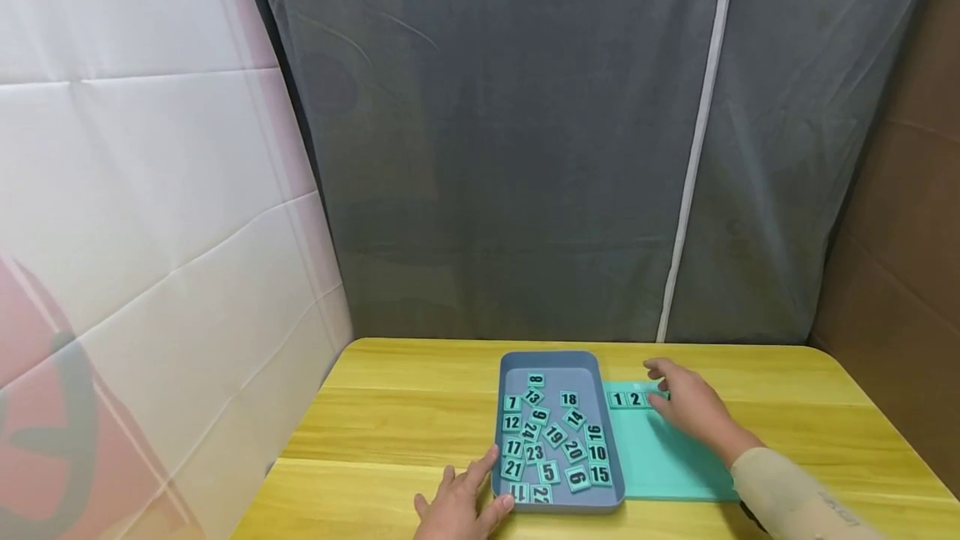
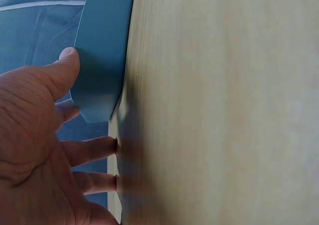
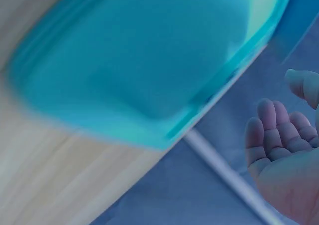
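Note:
A blue-grey tray (image 1: 551,362) holds several loose numbered tiles (image 1: 554,436), turned various ways. To its right lies a turquoise board (image 1: 660,465), with tiles 1 (image 1: 617,399) and 2 (image 1: 635,399) side by side in its top row. Fingers hide what follows tile 2. My left hand (image 1: 461,507) touches the tray's near left corner with thumb and forefinger; its other fingers spread down to the table in the left wrist view. Above the board's upper right part hovers my right hand (image 1: 693,402), fingers loosely bent. The right wrist view shows nothing in its palm.
The tray and board stand on a yellow wood-grain table (image 1: 397,407). A grey curtain (image 1: 510,148) hangs behind it, a white cloth wall (image 1: 165,190) at the left and a brown wall (image 1: 892,232) at the right.

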`<action>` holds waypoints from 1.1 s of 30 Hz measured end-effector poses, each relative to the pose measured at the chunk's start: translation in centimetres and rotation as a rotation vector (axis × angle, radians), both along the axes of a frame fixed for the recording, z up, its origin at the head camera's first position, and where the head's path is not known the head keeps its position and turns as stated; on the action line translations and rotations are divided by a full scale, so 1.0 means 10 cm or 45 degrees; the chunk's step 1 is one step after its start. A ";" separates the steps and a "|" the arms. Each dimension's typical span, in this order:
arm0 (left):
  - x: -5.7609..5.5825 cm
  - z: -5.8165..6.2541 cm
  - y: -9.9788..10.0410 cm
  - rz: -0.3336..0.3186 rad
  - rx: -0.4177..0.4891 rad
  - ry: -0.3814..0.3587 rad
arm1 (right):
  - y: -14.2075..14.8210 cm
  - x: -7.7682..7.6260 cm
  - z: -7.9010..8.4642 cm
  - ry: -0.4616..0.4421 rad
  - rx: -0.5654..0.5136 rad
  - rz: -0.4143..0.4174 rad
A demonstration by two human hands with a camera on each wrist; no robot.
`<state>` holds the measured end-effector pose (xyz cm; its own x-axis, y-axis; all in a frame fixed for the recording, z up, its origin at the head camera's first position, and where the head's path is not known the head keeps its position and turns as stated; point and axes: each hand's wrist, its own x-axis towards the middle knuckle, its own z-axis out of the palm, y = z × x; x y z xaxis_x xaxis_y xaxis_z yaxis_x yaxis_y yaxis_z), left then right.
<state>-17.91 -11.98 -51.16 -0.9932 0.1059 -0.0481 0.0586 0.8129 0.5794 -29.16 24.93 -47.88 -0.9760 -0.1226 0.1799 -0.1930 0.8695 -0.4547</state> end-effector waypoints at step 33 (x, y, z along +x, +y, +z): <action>-0.02 -0.02 -0.03 -0.089 -0.250 0.226 | -1.21 0.36 -0.26 -0.153 0.028 0.715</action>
<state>-18.12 -12.23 -51.39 -0.9785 0.1803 0.0998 0.2051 0.8991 0.3867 -25.55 12.79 -50.47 -0.7735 -0.6307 0.0633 -0.5761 0.6579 -0.4851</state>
